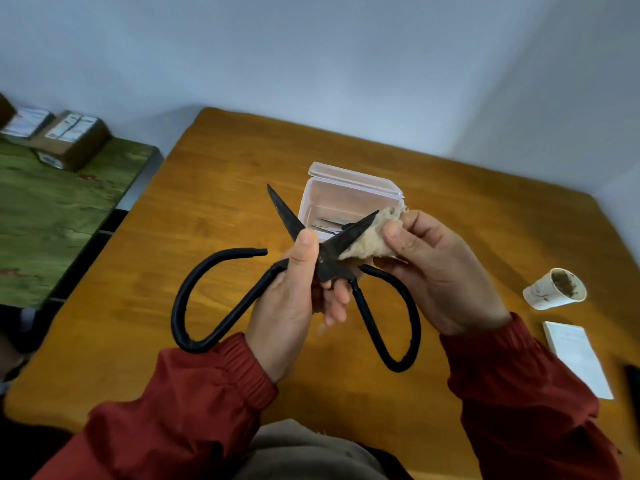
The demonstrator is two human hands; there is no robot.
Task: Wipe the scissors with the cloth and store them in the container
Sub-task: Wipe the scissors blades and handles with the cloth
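Large black scissors (221,299) with big loop handles are held open above the wooden table (180,209). My left hand (294,299) grips them around the pivot, thumb up on the blades' crossing. My right hand (440,268) pinches a beige cloth (370,237) against the right blade near its tip. Behind the scissors stands a clear plastic container (346,195) with its hinged lid open; a few small metal tools lie inside it.
A paper cup (554,289) with brown residue lies tipped at the right. A white pad (578,358) and a dark object at the frame edge lie beyond it. A green-covered table (52,216) with cardboard boxes (72,140) stands at the left.
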